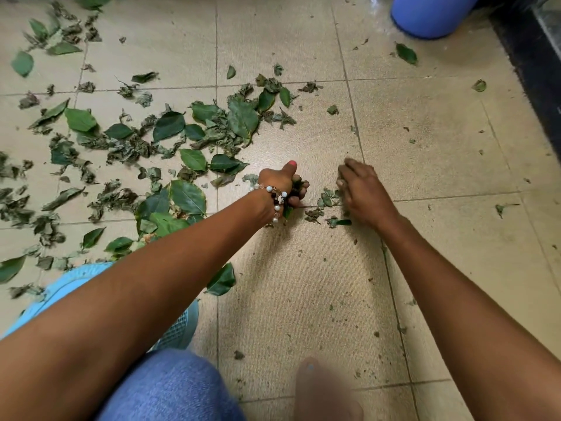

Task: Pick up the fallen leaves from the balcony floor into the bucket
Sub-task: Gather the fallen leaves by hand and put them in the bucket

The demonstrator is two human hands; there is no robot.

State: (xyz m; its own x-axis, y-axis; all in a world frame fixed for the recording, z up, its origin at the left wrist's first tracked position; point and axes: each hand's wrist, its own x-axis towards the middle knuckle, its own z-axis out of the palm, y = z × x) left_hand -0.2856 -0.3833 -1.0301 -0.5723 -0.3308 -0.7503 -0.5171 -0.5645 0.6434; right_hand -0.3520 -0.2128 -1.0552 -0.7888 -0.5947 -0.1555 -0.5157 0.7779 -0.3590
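Green and dried leaves (170,126) lie scattered over the beige tiled floor, thickest at the left and centre. My left hand (282,186), with a beaded bracelet at the wrist, is closed around a bunch of leaves just above the floor. My right hand (358,186) rests palm down on the tile to its right, fingers curled over a few small leaf scraps (326,200). A light blue bucket (179,326) with a mesh wall sits at the lower left, mostly hidden under my left forearm.
A blue round container (431,13) stands at the top right. A dark threshold (534,71) runs down the right edge. A single leaf (406,53) lies near the container. My knee in blue denim (170,387) and a bare foot (324,390) are at the bottom.
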